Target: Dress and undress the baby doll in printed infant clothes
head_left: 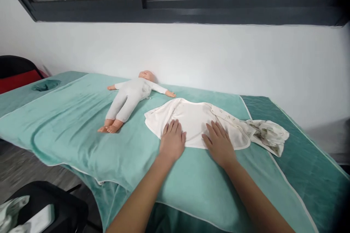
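A small cream baby garment (195,118) lies spread flat on a teal towel (82,131) that covers the table. My left hand (172,140) rests palm down on the garment's near left edge, fingers stretched out. My right hand (218,142) lies flat on its near middle, fingers apart. Neither hand grips anything. A baby doll (131,96) in a pale grey bodysuit lies on its back to the left, arms out, feet toward me.
A patterned cream cloth (266,134) lies crumpled at the garment's right end. A darker teal cover (306,160) shows on the right. A white wall (218,54) runs behind the table. A black stand with cloths (41,211) sits low left.
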The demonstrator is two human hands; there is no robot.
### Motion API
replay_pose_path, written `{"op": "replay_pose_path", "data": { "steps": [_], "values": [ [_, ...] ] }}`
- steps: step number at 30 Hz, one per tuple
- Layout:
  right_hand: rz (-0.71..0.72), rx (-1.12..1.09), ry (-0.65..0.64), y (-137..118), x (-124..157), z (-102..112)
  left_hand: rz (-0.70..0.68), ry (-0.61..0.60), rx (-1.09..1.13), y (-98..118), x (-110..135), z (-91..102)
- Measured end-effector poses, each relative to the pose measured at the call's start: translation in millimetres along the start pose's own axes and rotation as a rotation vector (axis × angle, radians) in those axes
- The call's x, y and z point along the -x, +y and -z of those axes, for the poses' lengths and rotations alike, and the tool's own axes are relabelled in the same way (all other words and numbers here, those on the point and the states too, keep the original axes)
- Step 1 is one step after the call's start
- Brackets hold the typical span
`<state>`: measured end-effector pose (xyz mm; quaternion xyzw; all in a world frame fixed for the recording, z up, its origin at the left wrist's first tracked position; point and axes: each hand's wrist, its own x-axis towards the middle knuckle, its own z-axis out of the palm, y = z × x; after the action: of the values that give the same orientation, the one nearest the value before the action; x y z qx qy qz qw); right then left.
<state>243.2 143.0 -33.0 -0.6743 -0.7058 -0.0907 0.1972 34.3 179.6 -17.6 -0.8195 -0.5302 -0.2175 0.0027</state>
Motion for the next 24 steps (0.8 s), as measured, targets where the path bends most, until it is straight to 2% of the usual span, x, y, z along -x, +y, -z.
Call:
{"op": "replay_pose_path", "data": {
  "steps": [3,7,13,17,21,24],
  "values": [
    [0.011,-0.074,0.113,6.7,36.5,16.4,-0.018,0.058,0.090,-2.5,29.9,14.8],
    [0.086,-0.034,0.055,15.7,50.3,31.0,-0.023,0.096,0.163,-6.9,44.2,23.5],
    [0.126,0.082,-0.006,21.9,41.3,36.0,-0.018,0.134,0.173,-7.4,41.8,20.8],
    [0.116,0.112,0.028,15.4,41.2,35.8,-0.001,0.162,0.192,-7.5,42.2,19.8],
    [0.143,-0.107,0.072,-14.2,22.4,31.2,0.033,0.230,0.242,-11.2,41.7,19.6],
    [0.112,-0.217,0.040,-44.5,-15.7,19.7,0.110,0.304,0.279,-16.5,38.9,18.4]
  ]
}}
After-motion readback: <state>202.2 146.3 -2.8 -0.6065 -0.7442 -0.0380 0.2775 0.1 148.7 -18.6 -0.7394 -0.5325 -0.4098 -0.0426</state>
